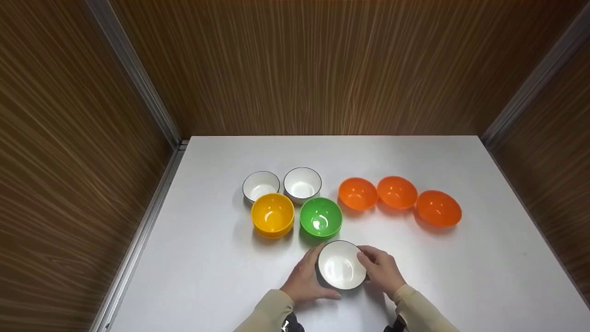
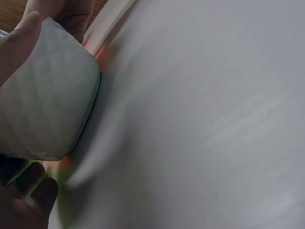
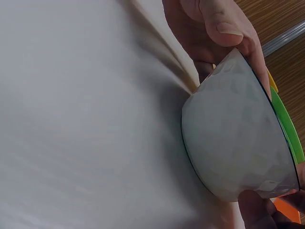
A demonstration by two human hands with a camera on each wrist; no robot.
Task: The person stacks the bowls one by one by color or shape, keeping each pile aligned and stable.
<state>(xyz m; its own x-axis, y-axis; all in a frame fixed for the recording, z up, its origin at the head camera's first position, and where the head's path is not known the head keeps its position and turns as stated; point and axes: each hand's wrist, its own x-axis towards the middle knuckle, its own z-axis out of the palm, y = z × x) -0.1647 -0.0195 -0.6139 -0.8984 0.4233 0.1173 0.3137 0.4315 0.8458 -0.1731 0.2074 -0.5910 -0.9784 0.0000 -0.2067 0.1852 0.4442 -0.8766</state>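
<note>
In the head view a white bowl (image 1: 341,267) with a dark rim is at the front, mouth up. My right hand (image 1: 380,269) pinches its right rim, thumb at the inner edge and fingers outside. My left hand (image 1: 306,279) spreads wide along the left side, thumb stretched along the near side. In the left wrist view the left fingers (image 2: 35,191) show beside the faceted bowl (image 2: 47,90); whether they press on it I cannot tell. In the right wrist view the left thumb (image 3: 224,31) stands just off the bowl (image 3: 233,129).
Just beyond stand stacked green bowls (image 1: 321,219) and stacked yellow bowls (image 1: 272,214). Two white bowls (image 1: 261,186) sit behind them. Three orange bowls (image 1: 396,192) form a row at the right. Wood-grain walls (image 1: 322,69) enclose the white table (image 1: 193,258).
</note>
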